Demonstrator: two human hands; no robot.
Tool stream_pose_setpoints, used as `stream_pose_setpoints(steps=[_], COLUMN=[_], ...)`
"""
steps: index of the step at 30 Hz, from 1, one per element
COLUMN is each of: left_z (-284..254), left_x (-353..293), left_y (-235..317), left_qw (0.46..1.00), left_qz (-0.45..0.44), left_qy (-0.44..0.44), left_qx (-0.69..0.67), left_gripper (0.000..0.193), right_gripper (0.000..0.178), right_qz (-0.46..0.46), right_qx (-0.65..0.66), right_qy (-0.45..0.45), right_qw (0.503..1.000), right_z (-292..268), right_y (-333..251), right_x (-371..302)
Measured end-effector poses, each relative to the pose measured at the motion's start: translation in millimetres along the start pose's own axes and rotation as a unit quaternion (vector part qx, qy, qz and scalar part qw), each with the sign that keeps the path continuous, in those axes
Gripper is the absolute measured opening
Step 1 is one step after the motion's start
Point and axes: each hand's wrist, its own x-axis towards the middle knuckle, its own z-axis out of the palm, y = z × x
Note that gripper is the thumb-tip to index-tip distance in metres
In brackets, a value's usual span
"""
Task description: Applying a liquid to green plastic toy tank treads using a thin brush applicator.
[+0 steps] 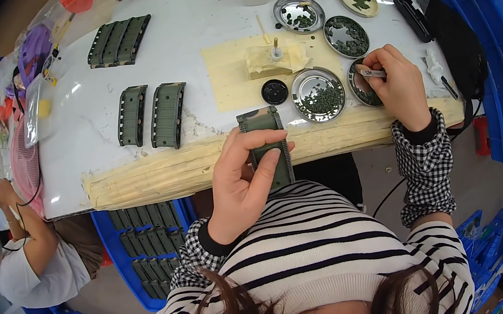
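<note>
Head view: left hand [245,180] clasps green panel [265,124], right hand [401,86] pinches tweezers [373,73]; hard pressing could tip the near-right dish [352,91].

The left hand [237,188] is at near middle, thumb [267,167] and fingers [262,138] curved in a grip; the right hand [401,89], farther and rightward, is pinching.

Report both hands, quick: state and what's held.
Left hand: closed, holding a dark green ridged piece.
Right hand: closed, holding tweezers at a round dish; whether the tips grip anything cannot be told.
</note>
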Motion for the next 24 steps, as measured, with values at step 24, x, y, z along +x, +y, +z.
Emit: stream_pose_setpoints(steps=[24], left_z=[2.5], left_x=[0.5], left_y=[-8.1], left_qw=[0.998], left_qz=[-0.050], left_qy=[-0.011], left_qx=[-0.036], left_gripper=[0.011], right_gripper=[0.014], right_qz=[0.004], right_qx=[0.054], right_qy=[-0.094], right_qw=[0.994], right_z=[-10.2], right_y=[5.3], right_x=[9.6])
